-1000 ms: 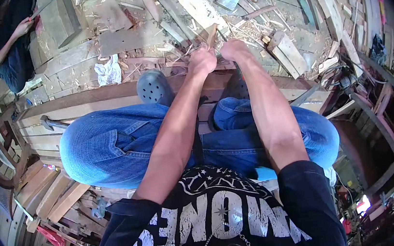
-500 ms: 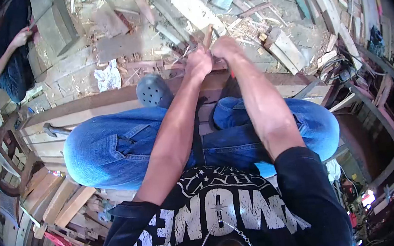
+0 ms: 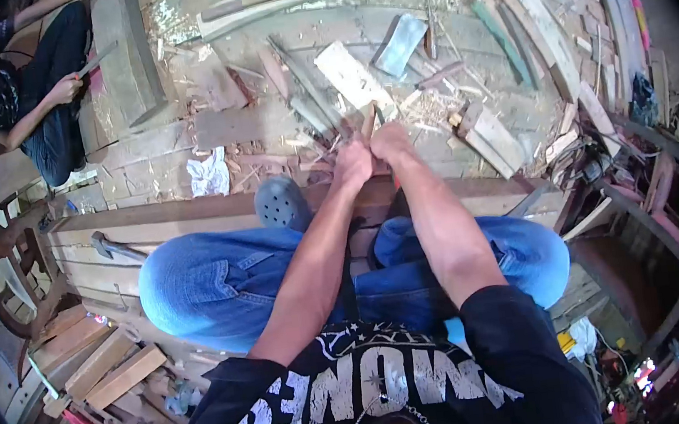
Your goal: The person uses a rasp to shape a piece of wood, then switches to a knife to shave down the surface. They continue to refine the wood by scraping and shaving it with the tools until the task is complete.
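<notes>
- A person squats on a wooden beam [image 3: 189, 216] in a cluttered workshop, where the plank floor [image 3: 262, 124] is strewn with shavings and offcuts.
- The left hand [image 3: 353, 163] and right hand [image 3: 390, 142] clamp side by side round a wooden tool handle [image 3: 368, 122], just past the beam's far edge.
- The black T-shirt [image 3: 376, 384] reads "MONES"; the other letters are unreadable.
- The tool's working end is hidden behind the hands.
- A co-worker [image 3: 51, 102] is cut off at top left.

Blue denim jeans [image 3: 222, 284]. Black T-shirt [image 3: 507, 360] with white block lettering and a white star. Slate-grey clog [image 3: 282, 204] dotted with holes. Reddish-brown plank [image 3: 180, 211]. Pale tan handle [image 3: 368, 122]. White rag [image 3: 208, 172]. Grey steel blade [image 3: 400, 44]. Straw-coloured shavings [image 3: 428, 105] on grey-brown floor [image 3: 464, 55].
</notes>
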Motion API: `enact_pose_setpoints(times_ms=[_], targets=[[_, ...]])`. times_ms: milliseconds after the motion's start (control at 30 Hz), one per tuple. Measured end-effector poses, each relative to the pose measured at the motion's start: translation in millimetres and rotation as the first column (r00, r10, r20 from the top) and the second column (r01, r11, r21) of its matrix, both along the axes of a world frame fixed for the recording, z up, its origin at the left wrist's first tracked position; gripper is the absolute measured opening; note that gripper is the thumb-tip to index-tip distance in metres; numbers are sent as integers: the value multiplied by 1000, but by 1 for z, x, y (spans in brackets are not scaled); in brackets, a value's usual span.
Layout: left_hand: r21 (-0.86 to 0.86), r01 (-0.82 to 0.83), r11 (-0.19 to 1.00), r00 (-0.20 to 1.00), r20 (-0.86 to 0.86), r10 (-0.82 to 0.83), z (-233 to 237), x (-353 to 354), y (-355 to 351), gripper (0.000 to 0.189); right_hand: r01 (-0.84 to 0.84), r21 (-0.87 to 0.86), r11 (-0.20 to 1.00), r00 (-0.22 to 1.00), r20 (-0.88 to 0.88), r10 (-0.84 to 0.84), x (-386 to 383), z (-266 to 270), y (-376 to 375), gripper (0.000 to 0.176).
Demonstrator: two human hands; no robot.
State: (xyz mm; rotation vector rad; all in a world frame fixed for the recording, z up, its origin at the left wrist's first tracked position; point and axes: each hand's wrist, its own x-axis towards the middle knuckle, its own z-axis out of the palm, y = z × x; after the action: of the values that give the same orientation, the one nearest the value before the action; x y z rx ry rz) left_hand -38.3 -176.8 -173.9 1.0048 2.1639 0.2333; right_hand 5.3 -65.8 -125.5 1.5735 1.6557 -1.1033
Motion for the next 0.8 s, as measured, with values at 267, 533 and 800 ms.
enact_pose_setpoints(times_ms=[267, 533, 800], targets=[[391, -87, 916, 982, -120, 144, -44, 12, -5, 33, -150, 118, 982, 975, -147, 167, -3, -17, 3, 44], [-111, -135, 985, 963, 218, 157, 28, -2, 13, 58, -378, -60, 924, 926, -9, 378, 5, -7, 36, 34], [-101, -176, 979, 946, 257, 197, 87, -39, 45, 47, -555, 3, 832, 831, 36, 555, -55, 25, 144, 27]])
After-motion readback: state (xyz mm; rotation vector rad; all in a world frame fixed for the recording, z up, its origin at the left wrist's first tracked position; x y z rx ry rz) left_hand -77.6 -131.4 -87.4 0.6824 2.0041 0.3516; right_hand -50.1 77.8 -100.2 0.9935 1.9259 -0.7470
